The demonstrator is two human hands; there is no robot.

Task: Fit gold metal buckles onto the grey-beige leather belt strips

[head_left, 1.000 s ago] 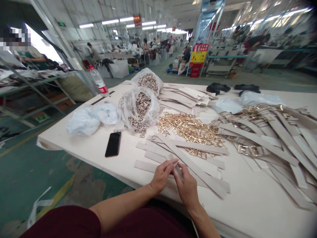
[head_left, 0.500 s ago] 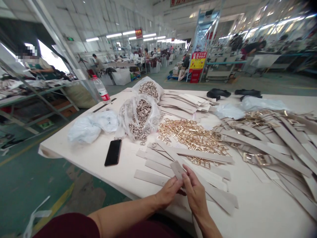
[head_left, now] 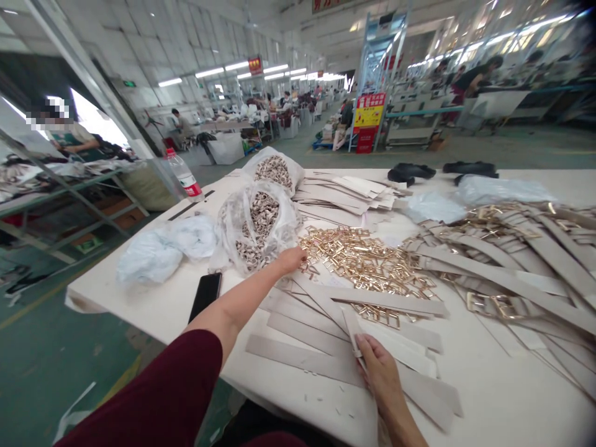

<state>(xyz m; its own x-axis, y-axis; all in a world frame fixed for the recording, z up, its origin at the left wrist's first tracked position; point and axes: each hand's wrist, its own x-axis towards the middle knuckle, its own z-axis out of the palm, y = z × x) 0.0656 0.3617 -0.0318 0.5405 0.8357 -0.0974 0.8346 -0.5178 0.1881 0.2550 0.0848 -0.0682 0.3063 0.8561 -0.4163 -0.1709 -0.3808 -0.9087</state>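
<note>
My left hand (head_left: 293, 258) reaches forward to the left edge of the heap of gold buckles (head_left: 367, 257), beside an open plastic bag of small beige loops (head_left: 261, 223). Its fingertips are too small and partly hidden to show what they touch. Nearer the front edge, my right hand (head_left: 379, 366) pinches a beige strap (head_left: 351, 326) whose end points up and away. Under and around that hand lie loose flat beige strips (head_left: 302, 360) on the pale table (head_left: 507, 397).
A dark phone (head_left: 205, 295) lies partly behind my left forearm. Crumpled plastic (head_left: 149, 254) and a red-capped bottle (head_left: 184, 174) are at the left. Straps with buckles (head_left: 512, 261) pile up at the right. A person (head_left: 69, 139) stands at another table.
My left hand has let go of the strap and moved forward to the buckles. My right hand keeps the strap and has shifted slightly right and nearer. The view has shifted a little.
</note>
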